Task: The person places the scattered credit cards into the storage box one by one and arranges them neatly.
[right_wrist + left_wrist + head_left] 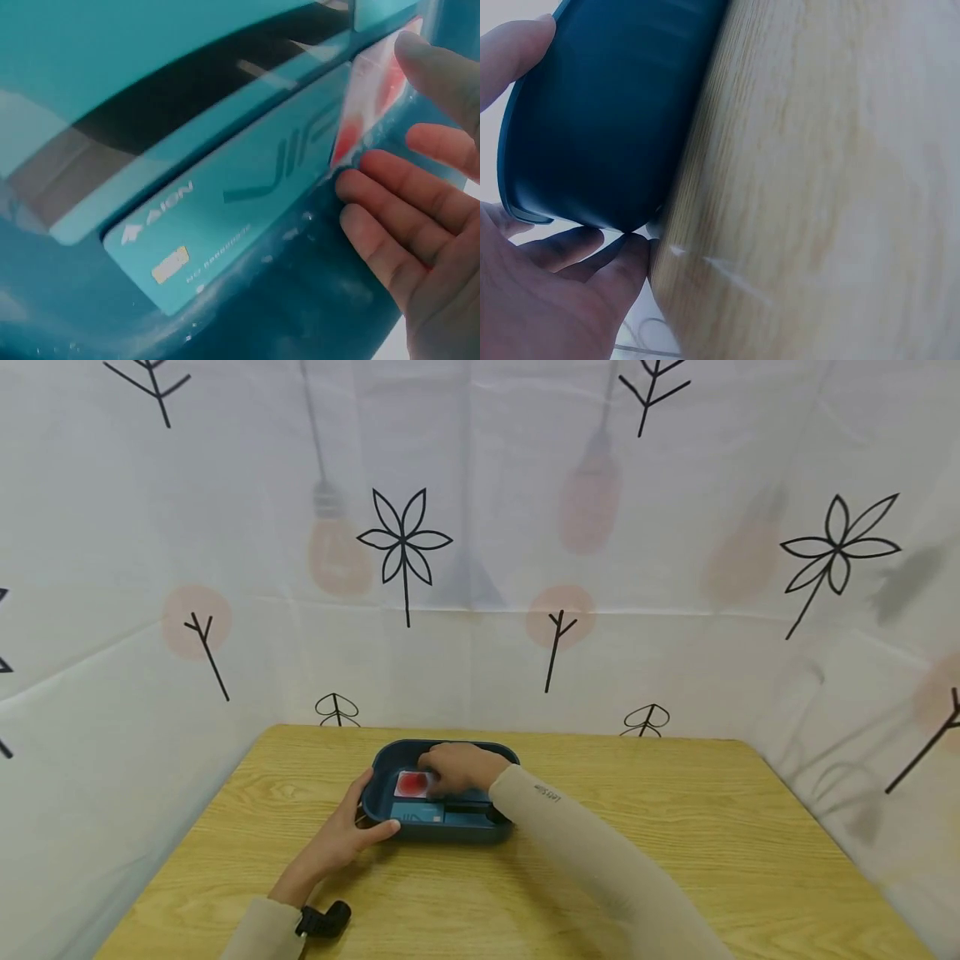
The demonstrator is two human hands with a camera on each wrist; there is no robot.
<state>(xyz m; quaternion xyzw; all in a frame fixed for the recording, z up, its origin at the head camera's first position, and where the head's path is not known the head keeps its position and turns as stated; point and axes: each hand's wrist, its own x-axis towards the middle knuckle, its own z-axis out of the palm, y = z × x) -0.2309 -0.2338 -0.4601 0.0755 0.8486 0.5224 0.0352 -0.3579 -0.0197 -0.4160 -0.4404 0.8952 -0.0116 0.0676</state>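
Observation:
A dark blue tray (450,833) with rounded corners stands on the table. My left hand (341,839) holds its left end, thumb at the front rim and fingers along the side; the left wrist view shows the fingertips low against the outer wall. My right hand (461,768) reaches into the tray from the right. In the right wrist view its fingers are extended, and the thumb touches a red and white card (367,97). Beside that lies a teal card (225,210) printed "AION" with a gold chip. Another teal card with a dark stripe (202,97) lies alongside.
The wood-grain table (675,843) extends around the tray on all sides. Behind it hangs a white cloth (480,652) printed with flowers and twigs. A black band with a small device (324,920) sits on my left wrist.

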